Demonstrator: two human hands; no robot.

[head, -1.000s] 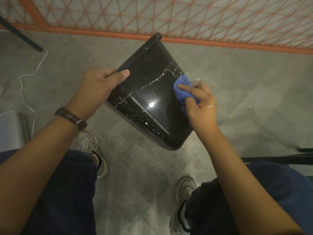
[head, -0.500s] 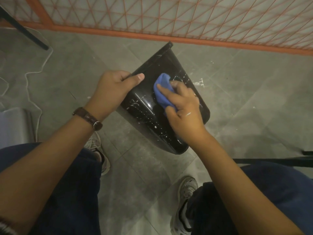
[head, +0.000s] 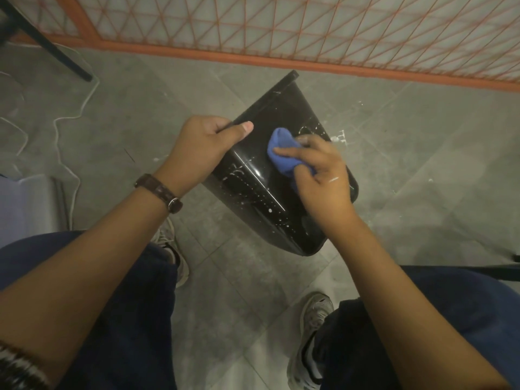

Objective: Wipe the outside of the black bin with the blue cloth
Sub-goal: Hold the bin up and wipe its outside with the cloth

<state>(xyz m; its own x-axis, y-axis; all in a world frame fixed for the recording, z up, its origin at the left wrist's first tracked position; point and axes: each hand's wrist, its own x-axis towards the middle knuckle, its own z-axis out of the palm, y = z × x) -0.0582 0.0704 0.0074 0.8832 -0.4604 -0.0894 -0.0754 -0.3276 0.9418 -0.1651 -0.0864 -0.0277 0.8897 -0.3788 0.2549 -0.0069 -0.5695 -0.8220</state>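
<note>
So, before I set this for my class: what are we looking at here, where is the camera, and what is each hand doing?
There is no machine here, only a person's two bare hands. The camera sits on the person's head and looks down, so you see arms, knees and shoes on a grey tiled floor. The left hand grips the rim of a tilted black bin. The right hand presses a bunched blue cloth against the bin's outer side, which shows white splashes. An orange lattice fence runs behind.
</note>
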